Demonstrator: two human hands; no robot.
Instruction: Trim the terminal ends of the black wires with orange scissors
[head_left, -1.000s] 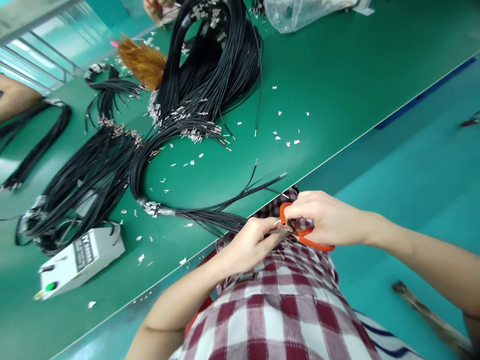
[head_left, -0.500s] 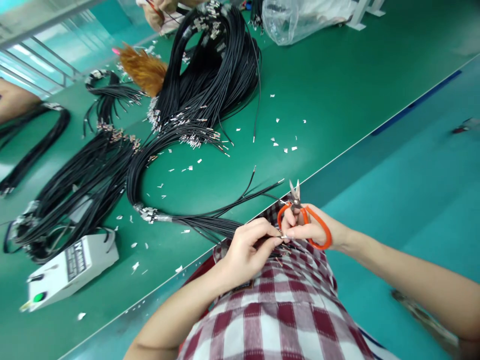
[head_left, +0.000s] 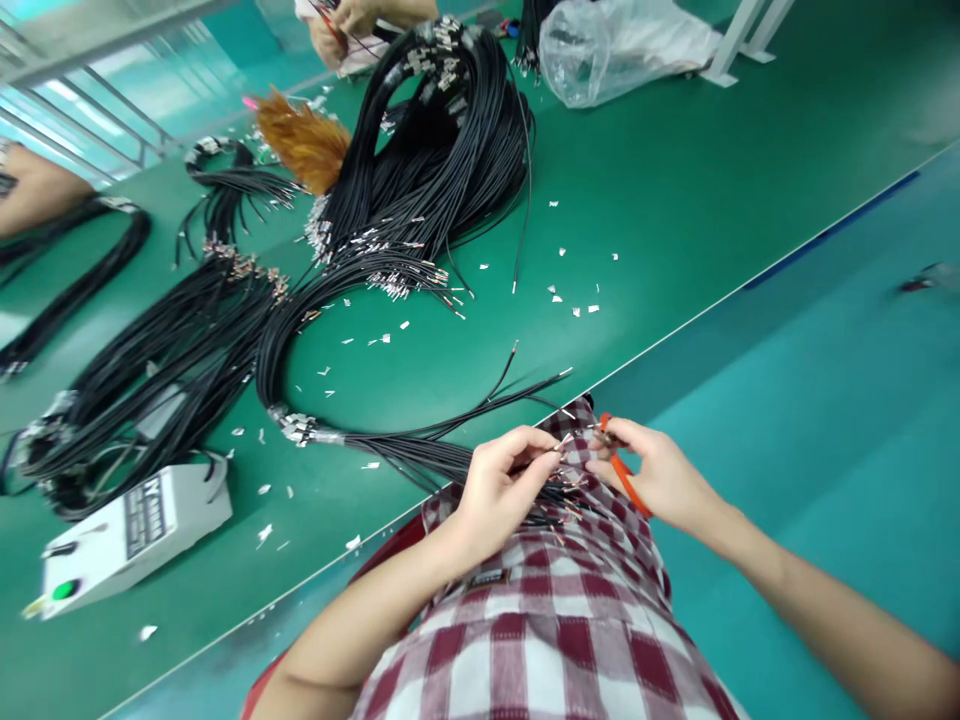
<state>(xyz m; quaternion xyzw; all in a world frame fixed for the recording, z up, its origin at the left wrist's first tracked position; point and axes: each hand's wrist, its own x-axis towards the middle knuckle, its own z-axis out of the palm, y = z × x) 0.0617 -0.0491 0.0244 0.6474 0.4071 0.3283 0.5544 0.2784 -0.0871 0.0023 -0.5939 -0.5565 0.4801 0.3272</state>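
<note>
My left hand (head_left: 506,485) pinches the stripped end of a black cable (head_left: 566,441) between thumb and fingers, above my lap. That cable belongs to a bundle of black cables (head_left: 420,450) running from the table over its edge onto the checked apron (head_left: 540,600). Just right of the cable end, my right hand (head_left: 652,470) is closed round orange-handled scissors (head_left: 628,483). The scissor blades point left toward the cable end and are hard to make out. More bare wire ends lie on the apron below my left hand.
Thick coils of black cable (head_left: 487,150) lie across the green table (head_left: 675,180), with white scraps scattered around. A white box with a green button (head_left: 139,540) stands at left. A brown feather duster (head_left: 304,140), a clear plastic bag (head_left: 592,55) and other people's arms (head_left: 49,190) are farther back.
The scissors have swung from pointing up to pointing left, and my right hand has drawn slightly away from the left. The left hand still pinches the cable, whose end now shows.
</note>
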